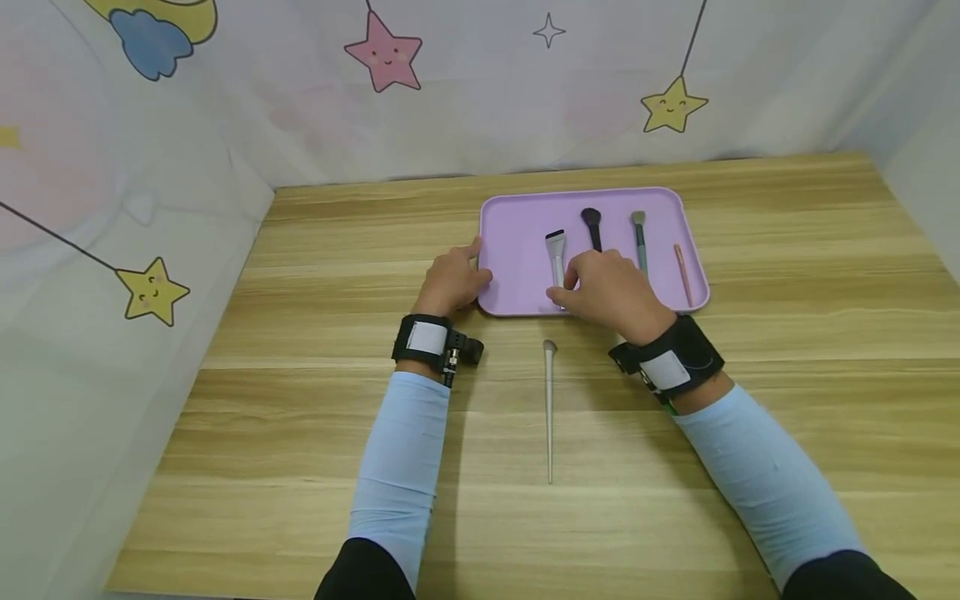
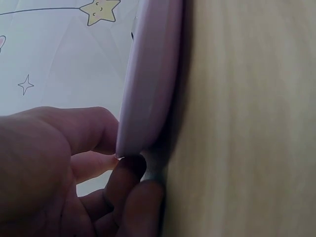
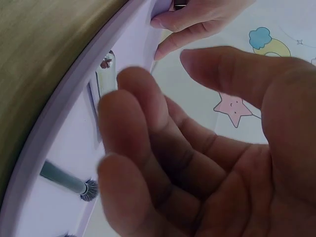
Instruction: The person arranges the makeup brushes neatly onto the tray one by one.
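A lilac tray [image 1: 517,225] lies toward the back of the wooden table. My left hand [image 1: 450,282] grips its left rim, thumb on the upper side and fingers at the underside in the left wrist view. Over the tray's front edge, my right hand [image 1: 611,287] hovers with thumb and fingers apart and nothing between them. Just beside its fingertips lies a flat makeup brush [image 1: 557,250] with a pale handle and dark tip. A black makeup brush [image 1: 592,225], a green-handled brush [image 1: 639,233] and a thin pink stick [image 1: 682,275] also lie on the tray, partly hidden by the right hand.
One long pale makeup brush [image 1: 550,408] lies on the table [image 1: 300,467] in front of the tray, between the two forearms. Behind the table hangs a white curtain [image 1: 487,125] printed with stars.
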Demonstrator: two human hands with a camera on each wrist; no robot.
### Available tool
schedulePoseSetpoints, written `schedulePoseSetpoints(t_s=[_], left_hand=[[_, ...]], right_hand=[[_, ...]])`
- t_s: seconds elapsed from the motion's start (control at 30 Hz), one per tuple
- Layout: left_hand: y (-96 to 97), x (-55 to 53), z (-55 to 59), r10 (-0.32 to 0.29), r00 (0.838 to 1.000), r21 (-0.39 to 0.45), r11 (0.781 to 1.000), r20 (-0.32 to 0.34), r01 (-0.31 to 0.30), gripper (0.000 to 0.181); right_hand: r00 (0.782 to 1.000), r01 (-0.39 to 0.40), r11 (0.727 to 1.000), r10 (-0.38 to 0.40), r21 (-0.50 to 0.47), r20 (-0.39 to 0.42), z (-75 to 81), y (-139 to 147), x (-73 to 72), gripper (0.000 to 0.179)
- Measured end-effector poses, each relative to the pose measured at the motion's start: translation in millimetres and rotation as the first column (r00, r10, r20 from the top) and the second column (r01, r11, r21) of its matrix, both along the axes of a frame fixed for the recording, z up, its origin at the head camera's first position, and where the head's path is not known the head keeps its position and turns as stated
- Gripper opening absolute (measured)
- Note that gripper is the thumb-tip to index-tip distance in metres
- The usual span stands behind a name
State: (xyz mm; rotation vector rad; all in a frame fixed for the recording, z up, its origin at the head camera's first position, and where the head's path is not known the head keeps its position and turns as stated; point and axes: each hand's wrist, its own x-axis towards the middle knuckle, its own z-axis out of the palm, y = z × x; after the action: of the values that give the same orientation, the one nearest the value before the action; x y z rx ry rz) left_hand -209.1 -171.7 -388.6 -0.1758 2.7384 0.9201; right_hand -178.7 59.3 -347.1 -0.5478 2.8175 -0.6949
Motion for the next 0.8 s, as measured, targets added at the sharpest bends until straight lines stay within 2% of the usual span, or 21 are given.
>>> schedulePoseSetpoints(t_s=[0.2,0.47,0.8], left_hand=[[-0.1,1.1,0.2,-0.005,1.000,-0.002,1.000,-0.015,0.005,0.066],[0.1,-0.1,-0.5,-0.010,1.000,-0.010,1.000,-0.014,0.010,0.066],[-0.1,0.4,-0.8,0.004,1.000,0.002,1.000,-0.002,-0.004,0.066]], right_hand=[[0.998,-0.052,0.998,0.050,0.042,0.045,2.0,0.7,1.9,0.029],[0.996,-0.065,0.995,0.060,0.073,0.070,5.3,-0.6,5.4,0.031],[0.987,-0.127,0.987,0.117,0.096,0.111,9.5,-0.6,9.9,0.031]])
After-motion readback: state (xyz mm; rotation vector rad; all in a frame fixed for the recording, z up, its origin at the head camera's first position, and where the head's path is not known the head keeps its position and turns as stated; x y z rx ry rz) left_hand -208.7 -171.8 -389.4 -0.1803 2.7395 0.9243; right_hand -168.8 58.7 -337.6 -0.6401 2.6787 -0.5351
